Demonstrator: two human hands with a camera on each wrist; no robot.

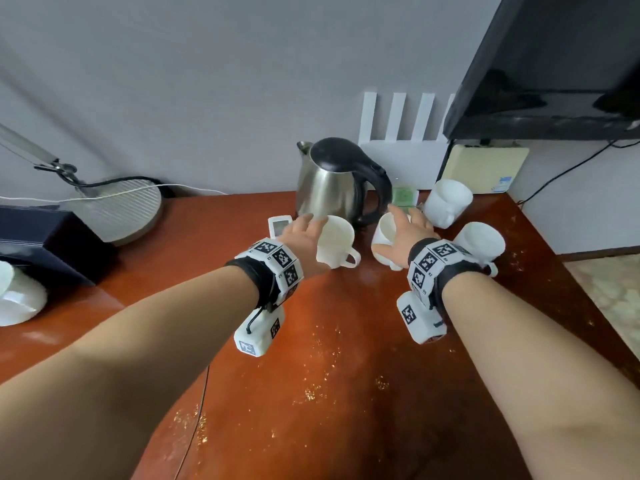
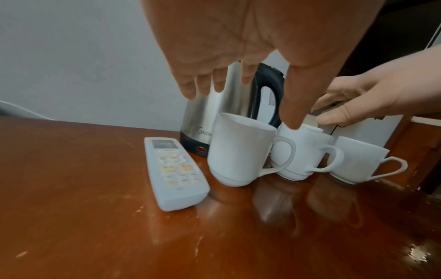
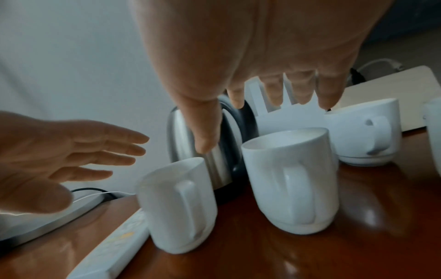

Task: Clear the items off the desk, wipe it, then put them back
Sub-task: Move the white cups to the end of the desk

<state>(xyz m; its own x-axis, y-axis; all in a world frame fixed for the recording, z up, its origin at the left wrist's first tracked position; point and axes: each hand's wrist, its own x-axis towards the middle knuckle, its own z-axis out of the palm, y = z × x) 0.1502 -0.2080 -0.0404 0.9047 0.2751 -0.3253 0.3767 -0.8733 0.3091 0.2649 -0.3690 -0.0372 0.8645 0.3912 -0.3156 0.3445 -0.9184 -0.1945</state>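
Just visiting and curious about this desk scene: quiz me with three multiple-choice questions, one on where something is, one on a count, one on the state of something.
1. Where does the remote control lie?
A. Inside a mug
B. On the desk, left of the nearest mug
C. On top of the kettle

2. How many white mugs stand on the desk in the head view?
A. Two
B. Four
C. Six

3. What is the left hand doing?
A. Open, fingers straight, holding nothing
B. Gripping the kettle's handle
C. Pinching the remote

Answers:
1 B, it lies flat beside that mug, in front of the kettle.
2 B, four mugs show near the kettle.
3 A, the wrist views show straight fingers, closed on nothing.
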